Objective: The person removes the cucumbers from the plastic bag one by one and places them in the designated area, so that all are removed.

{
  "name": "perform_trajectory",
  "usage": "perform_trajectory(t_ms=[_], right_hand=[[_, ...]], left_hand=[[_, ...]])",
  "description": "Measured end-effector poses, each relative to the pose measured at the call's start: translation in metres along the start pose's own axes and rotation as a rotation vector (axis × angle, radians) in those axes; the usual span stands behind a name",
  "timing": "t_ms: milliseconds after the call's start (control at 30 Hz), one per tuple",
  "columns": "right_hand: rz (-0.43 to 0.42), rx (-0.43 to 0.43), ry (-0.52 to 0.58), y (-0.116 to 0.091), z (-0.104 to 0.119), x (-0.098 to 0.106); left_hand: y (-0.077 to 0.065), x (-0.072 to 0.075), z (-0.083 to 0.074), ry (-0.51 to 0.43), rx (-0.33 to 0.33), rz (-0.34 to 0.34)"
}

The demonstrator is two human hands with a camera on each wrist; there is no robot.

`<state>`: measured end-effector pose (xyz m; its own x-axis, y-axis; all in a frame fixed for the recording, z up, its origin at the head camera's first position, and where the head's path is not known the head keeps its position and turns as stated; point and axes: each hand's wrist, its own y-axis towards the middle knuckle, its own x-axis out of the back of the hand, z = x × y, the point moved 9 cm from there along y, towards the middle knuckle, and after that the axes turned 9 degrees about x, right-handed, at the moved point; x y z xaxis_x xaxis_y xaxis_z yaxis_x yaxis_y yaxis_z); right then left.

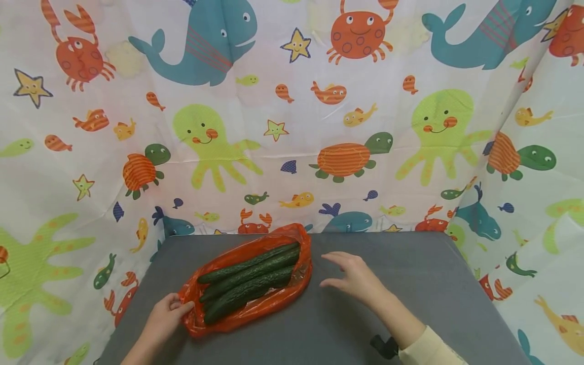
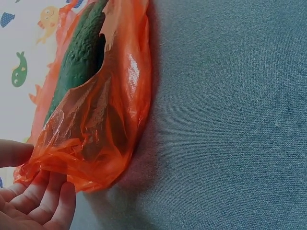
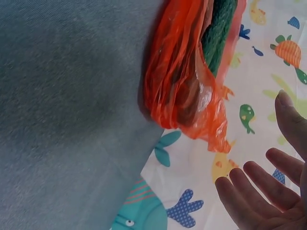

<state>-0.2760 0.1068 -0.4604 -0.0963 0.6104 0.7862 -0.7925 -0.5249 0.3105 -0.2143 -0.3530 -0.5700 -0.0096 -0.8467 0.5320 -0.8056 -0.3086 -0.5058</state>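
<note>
An orange-red plastic bag (image 1: 262,310) lies on the grey table with its wide opening facing up. Inside it, three long dark green cucumbers (image 1: 251,270) rest side by side, slanting up to the right. My left hand (image 1: 165,318) pinches the bag's near left end between thumb and fingers; the left wrist view shows the thin film (image 2: 96,139) bunched there. To the right of the bag my right hand (image 1: 352,275) hovers apart from it, thumb and fingers spread, holding nothing. In the right wrist view the bag's crumpled far end (image 3: 180,91) hangs beyond those fingertips.
The grey tabletop (image 1: 410,263) extends right of the bag. A white curtain (image 1: 292,203) printed with sea animals rises behind the table and along both sides. A small black object (image 1: 384,347) sits at my right wrist, by the sleeve.
</note>
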Motion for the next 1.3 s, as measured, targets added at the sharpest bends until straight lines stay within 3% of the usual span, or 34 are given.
perform_trajectory(t_ms=[400, 667, 1300], right_hand=[[-0.032, 0.047, -0.004, 0.012, 0.012, -0.006], [0.001, 0.049, 0.019, 0.023, 0.02, -0.019], [0.024, 0.075, 0.067, 0.044, 0.039, -0.034]], left_hand=[[0.002, 0.0, -0.001, 0.024, -0.003, 0.008], [0.002, 0.0, 0.004, -0.008, 0.009, -0.005], [-0.004, 0.001, -0.003, 0.016, -0.012, 0.005]])
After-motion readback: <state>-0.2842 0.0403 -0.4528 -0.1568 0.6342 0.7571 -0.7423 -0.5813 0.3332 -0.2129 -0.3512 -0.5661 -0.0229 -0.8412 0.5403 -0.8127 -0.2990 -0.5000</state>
